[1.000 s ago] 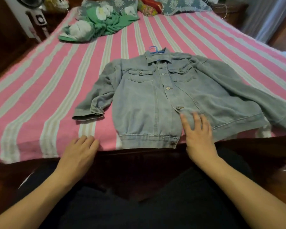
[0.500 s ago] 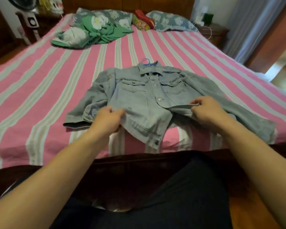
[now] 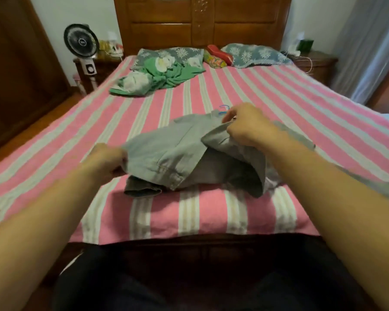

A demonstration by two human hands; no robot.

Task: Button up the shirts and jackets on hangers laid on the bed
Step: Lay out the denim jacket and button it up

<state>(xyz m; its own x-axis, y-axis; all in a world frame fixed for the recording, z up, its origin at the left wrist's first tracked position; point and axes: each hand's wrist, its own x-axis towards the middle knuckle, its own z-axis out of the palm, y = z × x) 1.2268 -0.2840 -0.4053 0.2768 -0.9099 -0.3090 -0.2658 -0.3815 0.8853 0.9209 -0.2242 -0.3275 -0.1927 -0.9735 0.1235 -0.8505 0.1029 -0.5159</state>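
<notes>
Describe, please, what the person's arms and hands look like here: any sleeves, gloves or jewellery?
Both forearms are bare right to the frame edge, with no sleeve showing. The left hand and right hand wear no gloves, and no watch, ring or bracelet is visible.

The room is dimly and evenly lit with a warm cast, with the brightest patch at the pale curtain point(image 3: 366, 48) on the right, and soft shadows lie under the lifted denim jacket point(image 3: 189, 153) on the striped bedspread point(image 3: 211, 212). The wide-angle lens bows the bed's edges and stretches the forearms at the lower corners. Motion blur smears the left hand point(image 3: 106, 160) and the jacket's cloth, and the picture is soft and grainy throughout.
</notes>
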